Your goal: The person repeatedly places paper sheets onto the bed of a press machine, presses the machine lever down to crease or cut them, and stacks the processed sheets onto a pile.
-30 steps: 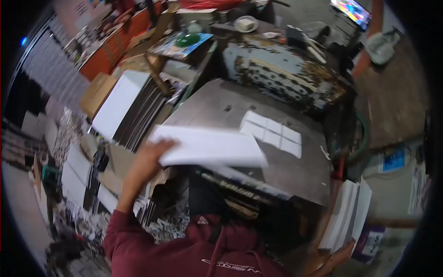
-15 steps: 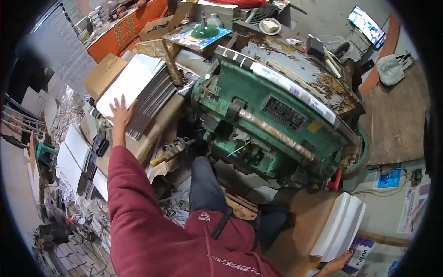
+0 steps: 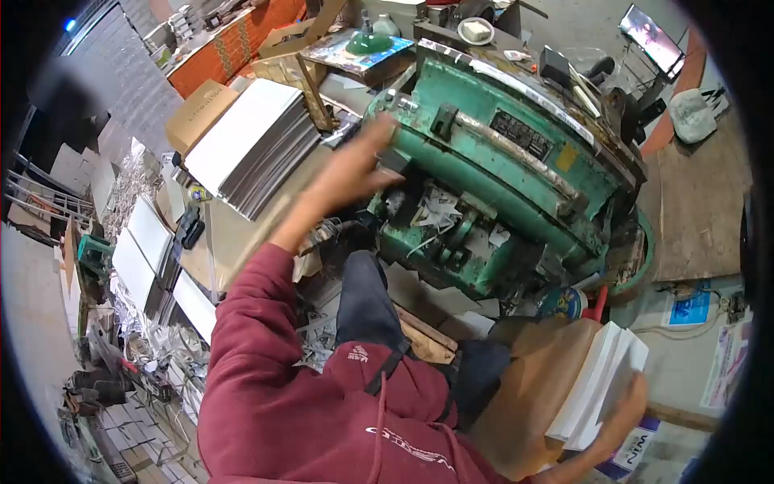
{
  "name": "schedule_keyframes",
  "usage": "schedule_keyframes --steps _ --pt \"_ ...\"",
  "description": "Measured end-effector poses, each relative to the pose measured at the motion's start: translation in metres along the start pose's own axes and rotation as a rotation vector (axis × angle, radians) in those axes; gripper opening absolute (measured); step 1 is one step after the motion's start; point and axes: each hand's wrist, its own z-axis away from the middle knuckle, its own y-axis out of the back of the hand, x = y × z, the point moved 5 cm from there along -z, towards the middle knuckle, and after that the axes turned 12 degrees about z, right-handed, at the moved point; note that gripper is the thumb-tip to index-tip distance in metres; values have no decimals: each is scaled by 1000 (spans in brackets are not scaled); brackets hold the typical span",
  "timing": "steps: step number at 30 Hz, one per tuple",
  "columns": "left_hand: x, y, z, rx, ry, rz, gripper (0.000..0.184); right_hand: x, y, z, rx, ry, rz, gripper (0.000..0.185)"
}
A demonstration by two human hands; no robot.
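Note:
My left hand, blurred by motion, reaches over the left end of a green machine, thumb apart from the fingers and nothing visible in it. Left of that arm, a thick stack of white-topped sheets leans on a brown work surface. My right hand is at the outer side of a smaller stack of white sheets, which sits on a brown board at my right. That hand is smeared too, so its grip on the sheets cannot be made out.
A cardboard box stands behind the large stack. More white sheets and paper scraps lie at the left. A red handle sticks out near the machine's right end. A lit screen is at the far right.
My left hand has left the large stack and moved right to the machine. The machine's plate has swung up and back, showing more inside. My right hand has moved up along the small stack.

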Motion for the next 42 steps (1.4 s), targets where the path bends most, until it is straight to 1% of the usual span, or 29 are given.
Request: schedule_keyframes --steps 2,3,5,6,7,8,9,10,11,12,13,14,16,18,19,21,22,24,25,27,29,30,31,33,35,37,38,39,42 --pt "99 -67 -11 -245 -620 -58 84 -96 -1 11 -251 483 401 26" --pt "140 -85 -1 -235 -737 -38 89 -121 -2 21 -233 628 317 17" --pt "197 -112 13 -387 -851 134 87 -156 -1 36 -312 867 216 9" --pt "206 -117 17 -423 -795 184 80 -163 -1 34 -317 862 222 9" --pt "216 -120 17 -465 -743 236 73 -169 2 33 -316 890 66 8" --pt "211 -125 16 -743 -479 272 68 -172 6 31 -313 907 -90 7" --pt "199 -121 21 -1016 -206 293 63 -167 4 25 -312 881 -85 7" --pt "186 -115 26 -1056 -222 366 51 -154 -2 16 -369 760 -167 6" --pt "175 -107 32 -1128 -82 387 47 -140 -8 11 -422 632 -248 7" --pt "170 -92 34 -1104 -82 309 43 -132 -16 10 -437 583 -350 7" --pt "160 -83 38 -1032 -166 378 42 -128 -20 9 -418 546 -344 7" --pt "159 -70 38 -1026 -98 347 36 -128 -24 11 -453 560 -335 9" --pt "160 -50 31 -902 -151 107 22 -132 -25 13 -470 541 -332 12" --pt "168 -32 17 -703 -238 -85 16 -151 -10 12 -232 741 -201 16" --pt "175 -22 8 -574 -305 -125 16 -155 1 5 -223 725 -200 16" --pt "197 -6 -9 -354 -353 -209 18 -164 35 -7 113 761 0 26" --pt "211 -1 -17 -228 -442 -267 19 -166 38 -11 122 760 5 26" --pt "222 0 -32 6 -632 -368 20 -162 54 -20 388 609 12 33" --pt "220 -4 -40 117 -736 -412 20 -163 49 -25 396 615 15 33" --pt "195 -24 -54 233 -770 -385 23 -158 23 -39 453 614 -192 36" --pt "154 -55 -59 145 -671 -309 33 -136 -50 -59 230 443 -439 35" --pt "90 -102 -38 8 -497 -267 40 -142 -76 -53 157 494 -392 30" --pt "39 -132 -18 -97 -327 -231 47 -115 -164 -51 -86 640 -237 29" --pt "29 -137 25 -356 79 -114 58 -117 -193 -25 -301 579 -248 28" --pt "53 -117 57 7 -45 -131 61 -116 -204 -25 -274 537 -295 28" --pt "55 -108 86 174 58 123 57 -114 -217 -8 -288 453 -332 28" --pt "56 -111 102 253 178 314 54 -124 -223 -10 -258 467 -302 28" --pt "56 -116 116 302 225 423 52 -136 -228 -14 -222 486 -273 28" --pt "73 -121 131 316 189 401 46 -172 -257 -17 -258 516 -208 34"
